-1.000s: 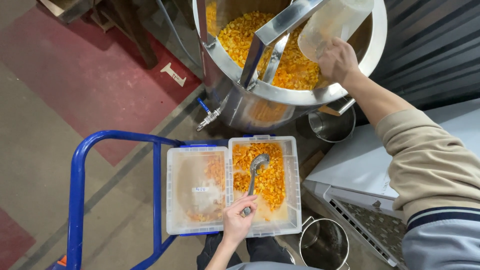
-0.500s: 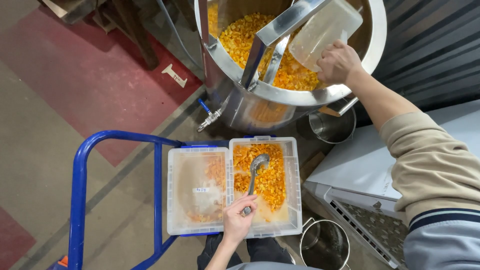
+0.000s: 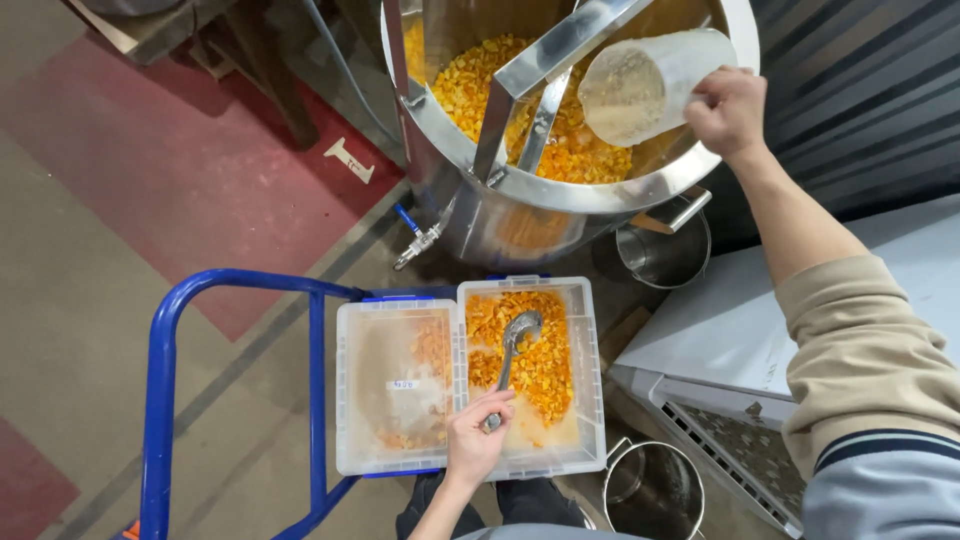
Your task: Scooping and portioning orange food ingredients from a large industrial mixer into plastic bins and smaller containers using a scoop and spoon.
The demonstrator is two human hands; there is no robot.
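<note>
Two hands busy, well apart. Left hand [image 3: 478, 445] closed around the handle end of a metal ladle [image 3: 512, 352], near the front rim of the right-hand clear tub [image 3: 590, 375]; long axis of the ladle running up and slightly right from the fist, bowl lying away from the body on the orange peel pieces [image 3: 535, 365] inside that tub. Left wrist bent upward from the lower frame edge, forearm bare. Right hand [image 3: 728, 108] raised and extended far forward, gripping the base of a translucent plastic jug [image 3: 650, 85]; jug tipped onto its side, open mouth facing left and down over the steel vat [image 3: 520, 215], long axis roughly level, pointing leftward. Right arm stretched diagonally, beige sleeve [image 3: 860, 350] pushed back from the forearm. Slanted steel bracket [image 3: 555, 60] crossing the vat mouth just beside the jug, partly in front of the peel heaped within. Second clear tub [image 3: 385, 385], touching the first on its left, nearly emptied, both resting on a blue cart [image 3: 160, 370]. Small steel pail [image 3: 665, 250] beneath the vat's right side, another steel pail [image 3: 650, 490] beside the tubs. White appliance top [image 3: 720, 330] to the right.
</note>
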